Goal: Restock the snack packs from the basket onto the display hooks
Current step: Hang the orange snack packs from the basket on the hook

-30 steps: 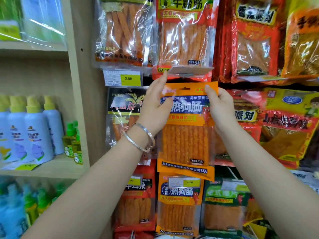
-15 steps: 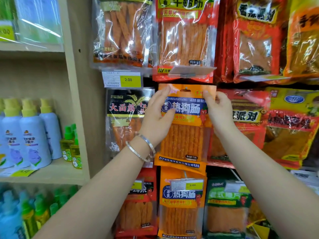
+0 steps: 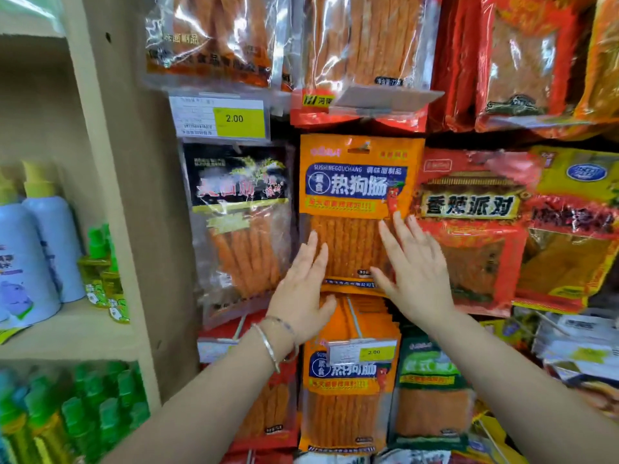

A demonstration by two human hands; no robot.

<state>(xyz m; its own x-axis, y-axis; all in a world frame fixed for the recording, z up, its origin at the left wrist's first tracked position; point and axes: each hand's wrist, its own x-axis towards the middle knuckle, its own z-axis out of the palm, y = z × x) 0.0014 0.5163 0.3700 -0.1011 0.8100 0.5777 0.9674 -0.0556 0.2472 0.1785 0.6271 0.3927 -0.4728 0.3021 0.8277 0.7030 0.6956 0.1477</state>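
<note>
Orange snack pack hangs upright; my left hand and right hand lie open, flat against its lower half

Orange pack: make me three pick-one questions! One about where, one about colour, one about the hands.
1. Where does the orange pack hang? A on the bottle shelf. B between a black pack and a red pack. C in a basket.
2. The tag above the black pack shows 2.00 on: A pink. B blue. C yellow.
3. The left hand and right hand are: A open. B fists. C pinching the tag.
Answers: B, those packs flank it; C, that patch is yellow; A, the fingers are straight.
</note>
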